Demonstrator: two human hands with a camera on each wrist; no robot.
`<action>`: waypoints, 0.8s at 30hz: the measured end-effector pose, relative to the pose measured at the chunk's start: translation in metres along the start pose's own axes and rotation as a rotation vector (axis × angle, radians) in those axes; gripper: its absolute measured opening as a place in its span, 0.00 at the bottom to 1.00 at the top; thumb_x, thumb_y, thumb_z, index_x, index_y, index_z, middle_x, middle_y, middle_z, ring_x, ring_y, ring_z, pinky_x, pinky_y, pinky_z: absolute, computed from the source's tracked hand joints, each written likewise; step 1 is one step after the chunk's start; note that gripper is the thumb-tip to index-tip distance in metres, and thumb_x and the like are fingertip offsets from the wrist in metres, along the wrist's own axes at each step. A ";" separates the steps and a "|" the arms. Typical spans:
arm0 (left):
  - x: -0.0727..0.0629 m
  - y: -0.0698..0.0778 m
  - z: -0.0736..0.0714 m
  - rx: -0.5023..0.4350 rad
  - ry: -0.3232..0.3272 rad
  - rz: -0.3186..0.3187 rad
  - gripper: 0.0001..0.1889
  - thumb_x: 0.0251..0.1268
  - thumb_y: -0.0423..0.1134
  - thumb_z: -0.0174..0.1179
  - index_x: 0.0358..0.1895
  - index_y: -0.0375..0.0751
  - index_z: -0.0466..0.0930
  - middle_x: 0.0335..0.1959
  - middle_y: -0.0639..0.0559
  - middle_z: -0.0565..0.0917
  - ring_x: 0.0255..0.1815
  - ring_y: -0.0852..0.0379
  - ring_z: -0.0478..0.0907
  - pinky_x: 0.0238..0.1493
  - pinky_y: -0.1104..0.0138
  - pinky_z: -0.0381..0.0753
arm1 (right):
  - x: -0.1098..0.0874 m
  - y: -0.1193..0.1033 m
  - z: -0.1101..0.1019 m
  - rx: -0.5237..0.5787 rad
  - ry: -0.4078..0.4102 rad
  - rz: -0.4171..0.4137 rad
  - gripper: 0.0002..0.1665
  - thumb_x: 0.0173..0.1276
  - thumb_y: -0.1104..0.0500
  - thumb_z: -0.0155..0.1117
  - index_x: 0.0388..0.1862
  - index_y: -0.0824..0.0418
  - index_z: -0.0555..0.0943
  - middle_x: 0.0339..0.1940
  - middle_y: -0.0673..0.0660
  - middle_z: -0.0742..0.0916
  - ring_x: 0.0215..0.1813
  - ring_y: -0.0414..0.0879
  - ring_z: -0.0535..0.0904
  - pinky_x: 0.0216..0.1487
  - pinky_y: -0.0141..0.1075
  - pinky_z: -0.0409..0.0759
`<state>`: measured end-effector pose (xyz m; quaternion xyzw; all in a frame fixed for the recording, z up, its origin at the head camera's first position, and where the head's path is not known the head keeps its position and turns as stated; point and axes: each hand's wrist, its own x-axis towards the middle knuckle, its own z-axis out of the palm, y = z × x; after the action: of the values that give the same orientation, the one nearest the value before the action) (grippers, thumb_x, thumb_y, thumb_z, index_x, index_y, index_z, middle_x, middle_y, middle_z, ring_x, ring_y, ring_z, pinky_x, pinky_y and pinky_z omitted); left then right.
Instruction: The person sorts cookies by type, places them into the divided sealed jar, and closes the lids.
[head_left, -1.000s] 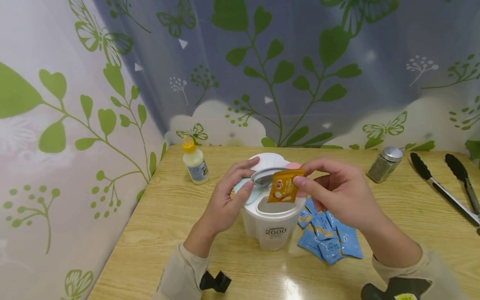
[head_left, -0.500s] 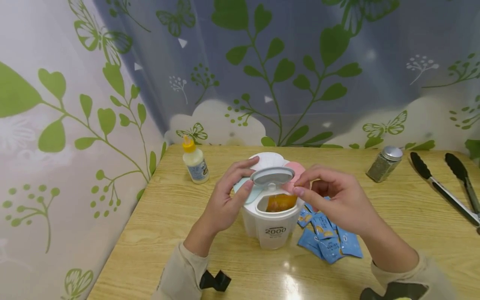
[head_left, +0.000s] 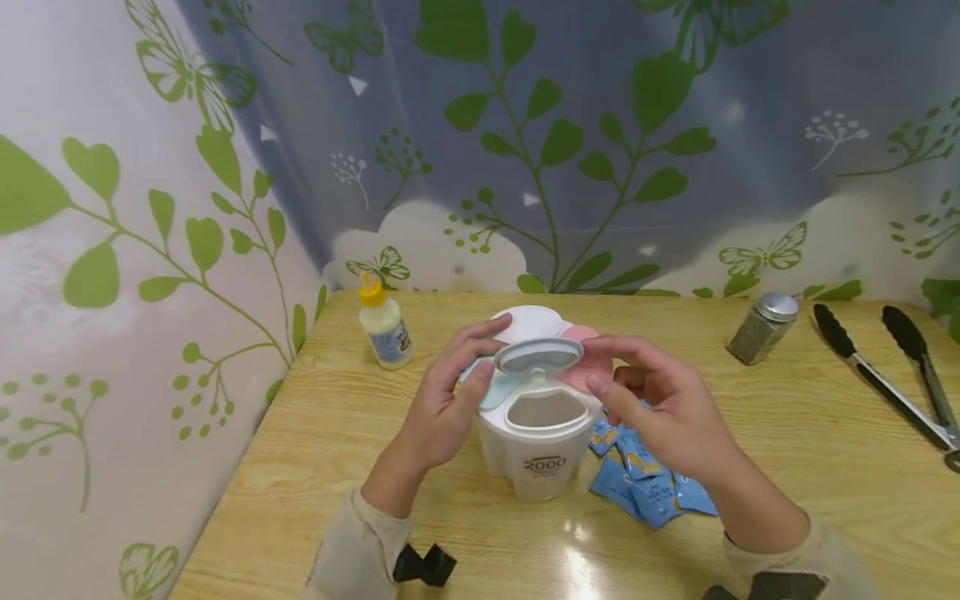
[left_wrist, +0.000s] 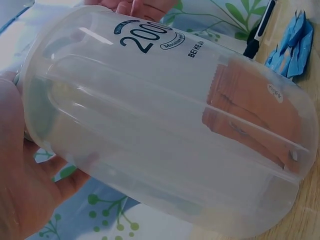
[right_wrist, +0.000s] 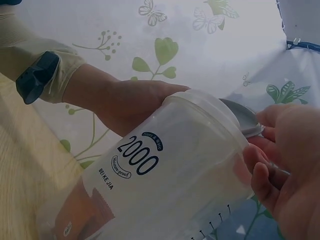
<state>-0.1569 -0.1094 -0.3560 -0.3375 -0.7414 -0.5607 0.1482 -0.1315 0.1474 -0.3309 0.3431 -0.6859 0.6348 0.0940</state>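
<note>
A translucent storage container (head_left: 543,475) marked "2000" stands on the table, its top divided into lidded sections. My left hand (head_left: 446,404) grips its upper left side, thumb on the pale blue lid (head_left: 497,390) and fingers reaching round toward the white lid (head_left: 534,323). The grey lid (head_left: 542,357) is raised over the front opening (head_left: 546,410). My right hand (head_left: 667,400) is at that lid's right edge, index fingertip touching it, thumb apart over the pink lid (head_left: 576,380). Through the wall in the left wrist view, orange packets (left_wrist: 260,107) lie at the bottom.
Several blue packets (head_left: 652,483) lie right of the container, partly behind my right hand. A yellow-capped bottle (head_left: 386,333) stands back left. Back right are a metal-capped spice jar (head_left: 763,329) and black-tipped tongs (head_left: 892,392). A patterned curtain (head_left: 585,150) closes off the back.
The orange packet left my right hand and dropped through the front opening. My right hand then shifted slightly to the grey lid's edge. My left hand has kept its grip.
</note>
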 end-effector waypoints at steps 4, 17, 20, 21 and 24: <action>0.000 0.001 0.000 0.018 -0.004 -0.011 0.17 0.79 0.44 0.43 0.53 0.40 0.80 0.71 0.48 0.73 0.76 0.52 0.65 0.77 0.51 0.62 | 0.001 0.004 -0.001 0.023 -0.021 -0.040 0.16 0.70 0.76 0.54 0.50 0.66 0.82 0.54 0.53 0.84 0.25 0.41 0.75 0.21 0.32 0.76; -0.002 0.000 0.000 0.028 -0.031 -0.029 0.28 0.62 0.62 0.61 0.54 0.43 0.79 0.72 0.51 0.71 0.76 0.51 0.64 0.75 0.45 0.63 | 0.001 0.008 -0.004 -0.170 -0.145 0.275 0.40 0.70 0.63 0.64 0.77 0.49 0.61 0.70 0.57 0.72 0.39 0.46 0.85 0.33 0.34 0.82; -0.002 0.000 0.000 0.025 -0.031 -0.021 0.30 0.61 0.63 0.61 0.54 0.42 0.79 0.72 0.50 0.71 0.76 0.50 0.65 0.74 0.45 0.64 | 0.001 0.010 -0.005 -0.169 -0.183 0.280 0.43 0.69 0.63 0.65 0.78 0.49 0.57 0.68 0.58 0.72 0.37 0.45 0.84 0.30 0.34 0.80; -0.002 0.000 0.000 0.024 -0.032 -0.017 0.30 0.61 0.64 0.62 0.54 0.42 0.79 0.72 0.49 0.71 0.76 0.50 0.65 0.74 0.45 0.64 | 0.000 0.010 -0.005 -0.166 -0.192 0.281 0.43 0.69 0.62 0.65 0.78 0.48 0.56 0.68 0.58 0.72 0.37 0.45 0.84 0.30 0.34 0.80; -0.001 0.000 0.000 0.023 -0.035 -0.006 0.30 0.60 0.64 0.62 0.54 0.42 0.79 0.72 0.49 0.71 0.75 0.49 0.65 0.74 0.46 0.65 | 0.000 0.011 -0.005 -0.144 -0.209 0.282 0.44 0.69 0.62 0.65 0.78 0.48 0.55 0.67 0.58 0.72 0.37 0.45 0.83 0.30 0.34 0.79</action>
<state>-0.1555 -0.1100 -0.3565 -0.3433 -0.7513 -0.5468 0.1372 -0.1393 0.1519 -0.3388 0.2998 -0.7769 0.5519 -0.0434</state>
